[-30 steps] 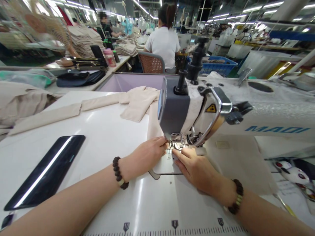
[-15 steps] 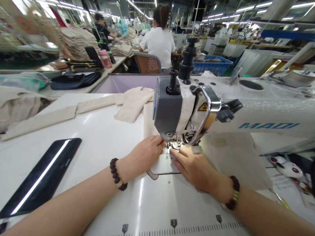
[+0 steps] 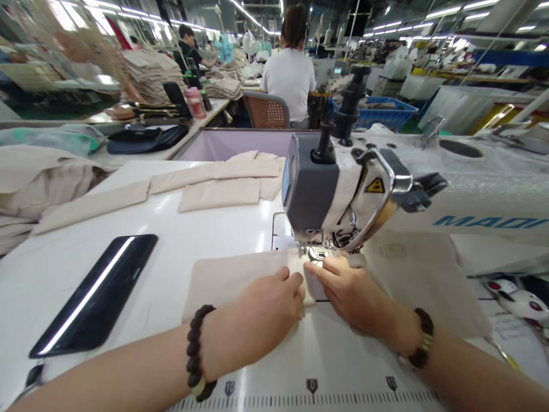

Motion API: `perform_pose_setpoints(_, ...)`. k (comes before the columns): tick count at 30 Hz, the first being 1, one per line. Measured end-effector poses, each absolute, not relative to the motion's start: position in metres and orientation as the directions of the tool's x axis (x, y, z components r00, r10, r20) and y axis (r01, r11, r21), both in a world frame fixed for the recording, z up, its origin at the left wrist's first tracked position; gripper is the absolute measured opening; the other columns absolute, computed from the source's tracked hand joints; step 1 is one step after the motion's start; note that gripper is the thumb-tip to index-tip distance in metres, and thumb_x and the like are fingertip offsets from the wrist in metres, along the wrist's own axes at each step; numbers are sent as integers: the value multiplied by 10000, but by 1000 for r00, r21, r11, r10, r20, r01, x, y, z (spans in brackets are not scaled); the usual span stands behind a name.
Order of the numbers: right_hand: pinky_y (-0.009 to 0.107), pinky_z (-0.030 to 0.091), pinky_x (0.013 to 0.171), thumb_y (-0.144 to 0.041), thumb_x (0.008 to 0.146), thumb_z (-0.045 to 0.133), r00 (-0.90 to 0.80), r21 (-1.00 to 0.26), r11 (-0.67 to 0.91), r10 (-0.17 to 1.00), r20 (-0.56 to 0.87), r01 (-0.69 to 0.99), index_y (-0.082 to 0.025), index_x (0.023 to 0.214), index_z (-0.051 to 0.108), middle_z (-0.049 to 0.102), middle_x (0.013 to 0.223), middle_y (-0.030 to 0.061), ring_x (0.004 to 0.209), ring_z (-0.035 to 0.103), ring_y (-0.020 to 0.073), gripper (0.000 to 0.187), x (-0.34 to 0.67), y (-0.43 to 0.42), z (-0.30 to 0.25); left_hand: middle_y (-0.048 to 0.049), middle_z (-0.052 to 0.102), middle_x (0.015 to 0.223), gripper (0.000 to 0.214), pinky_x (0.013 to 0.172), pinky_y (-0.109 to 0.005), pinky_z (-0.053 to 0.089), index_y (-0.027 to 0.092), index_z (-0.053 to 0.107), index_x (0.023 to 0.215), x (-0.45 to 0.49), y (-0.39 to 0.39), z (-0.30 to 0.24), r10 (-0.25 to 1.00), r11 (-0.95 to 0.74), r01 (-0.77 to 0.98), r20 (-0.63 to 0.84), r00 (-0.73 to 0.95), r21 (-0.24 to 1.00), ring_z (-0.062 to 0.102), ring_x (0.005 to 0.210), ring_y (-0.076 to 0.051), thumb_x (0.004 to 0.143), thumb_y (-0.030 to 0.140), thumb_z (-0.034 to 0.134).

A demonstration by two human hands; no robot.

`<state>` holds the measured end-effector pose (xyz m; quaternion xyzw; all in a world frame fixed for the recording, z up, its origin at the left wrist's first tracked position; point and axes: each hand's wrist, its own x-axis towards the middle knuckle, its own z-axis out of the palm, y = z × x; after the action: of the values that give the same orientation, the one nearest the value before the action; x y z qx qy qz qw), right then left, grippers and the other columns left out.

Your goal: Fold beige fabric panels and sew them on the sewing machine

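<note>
The left fingers (image 3: 297,290) touch 1 beige fabric piece (image 3: 227,280) while the right fingers (image 3: 319,273) lie near the presser foot (image 3: 317,254).

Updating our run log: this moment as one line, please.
left hand: at beige fabric panel | right hand: near presser foot

Plain beige fabric (image 3: 231,280), grey-and-white sewing machine (image 3: 463,183) with blue lettering (image 3: 491,221)

A plain beige fabric panel (image 3: 227,280) lies flat on the white tabletop (image 3: 169,272), partly hidden along its near side, its far right corner close to the metal presser foot (image 3: 318,255).
</note>
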<state>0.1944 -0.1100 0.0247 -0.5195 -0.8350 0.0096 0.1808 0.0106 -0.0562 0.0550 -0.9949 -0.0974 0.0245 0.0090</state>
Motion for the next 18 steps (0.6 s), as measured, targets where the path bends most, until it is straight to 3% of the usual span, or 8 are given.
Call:
perform_pose_setpoints(4,289,341,607,-76,840,358,-455,-205,521,840,297,828,-127,956,586,531,700,43,634,461,165,261,197,-112,26,-60,586,857,118,665,-288,417,132,576,835,11,-59,64,156,-986,161,-115,981,36,503,767,-185,822,59,484)
perform_pose_setpoints(10,312,276,543,-123,886,290,-609,-125,675,718,337,727,-143,797,595,497,630,33,568,386,168,318,197,-121,25,-62,589,849,131,683,-289,438,119,568,867,12,-60,58,167,-981,177,-121,978,74,514,762,-185,834,51,461)
perform_pose_setpoints(18,305,275,546,-122,890,300,-554,-117,625,751,359,772,-126,853,603,503,634,32,583,401,166,305,197,-118,22,-77,588,891,170,767,-307,455,99,574,899,13,-49,48,235,-959,246,-90,968,142,528,840,-193,844,34,427)
